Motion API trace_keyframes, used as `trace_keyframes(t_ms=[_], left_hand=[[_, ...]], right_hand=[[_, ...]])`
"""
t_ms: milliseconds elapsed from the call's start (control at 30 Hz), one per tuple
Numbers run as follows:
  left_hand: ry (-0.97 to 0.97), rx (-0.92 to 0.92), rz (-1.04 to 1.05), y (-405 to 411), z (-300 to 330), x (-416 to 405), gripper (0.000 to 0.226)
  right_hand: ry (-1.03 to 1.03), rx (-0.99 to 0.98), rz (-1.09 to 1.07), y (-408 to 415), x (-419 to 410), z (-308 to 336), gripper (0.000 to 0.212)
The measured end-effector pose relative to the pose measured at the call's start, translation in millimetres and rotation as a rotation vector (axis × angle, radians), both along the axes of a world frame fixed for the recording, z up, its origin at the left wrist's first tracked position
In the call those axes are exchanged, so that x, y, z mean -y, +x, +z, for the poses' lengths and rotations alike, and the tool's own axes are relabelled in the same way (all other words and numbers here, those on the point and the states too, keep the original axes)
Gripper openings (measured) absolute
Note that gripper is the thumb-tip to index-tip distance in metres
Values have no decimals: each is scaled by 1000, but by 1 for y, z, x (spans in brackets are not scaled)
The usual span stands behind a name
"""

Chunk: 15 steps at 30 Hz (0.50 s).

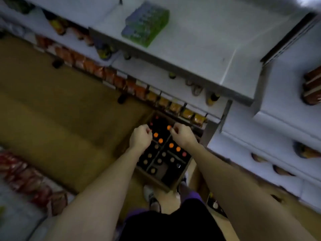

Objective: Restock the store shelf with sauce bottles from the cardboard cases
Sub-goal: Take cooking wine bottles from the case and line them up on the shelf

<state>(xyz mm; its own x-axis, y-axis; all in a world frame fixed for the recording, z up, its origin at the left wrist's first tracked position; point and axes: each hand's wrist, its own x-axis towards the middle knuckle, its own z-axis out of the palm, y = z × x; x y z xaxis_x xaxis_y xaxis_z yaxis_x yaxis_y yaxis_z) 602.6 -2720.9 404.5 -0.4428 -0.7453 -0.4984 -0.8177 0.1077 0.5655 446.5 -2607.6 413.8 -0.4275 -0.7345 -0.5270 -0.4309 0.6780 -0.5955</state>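
An open cardboard case [157,182] sits on the floor at the foot of the shelf, divided into cells of dark sauce bottles. Some have orange caps [155,135], others paler caps [149,155]. A few cells near the front look empty. My left hand [140,137] hovers over the case's left half with its fingers curled in. My right hand [182,135] hovers over the right half, also curled, its fingertips beside an orange cap [168,127]. I see nothing held in either hand. The whole view is blurred.
White shelf boards [199,54] rise ahead, with a green shrink-wrapped pack [145,23] on top and a few bottles [212,99] below. Orange packets [111,76] line the bottom shelf edge. Another white unit [278,129] stands at right. Red packets [26,180] lie at lower left beside the tan floor [52,105].
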Motion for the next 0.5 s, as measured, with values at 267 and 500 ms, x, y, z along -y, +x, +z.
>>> trace_keyframes(t_ms=[267, 500], left_hand=[[239, 98, 68, 29, -147, -39, 17], [353, 165, 180, 44, -270, -87, 9]], right_hand=[[186, 59, -2, 36, -22, -152, 22], [314, 101, 100, 55, -44, -281, 18]])
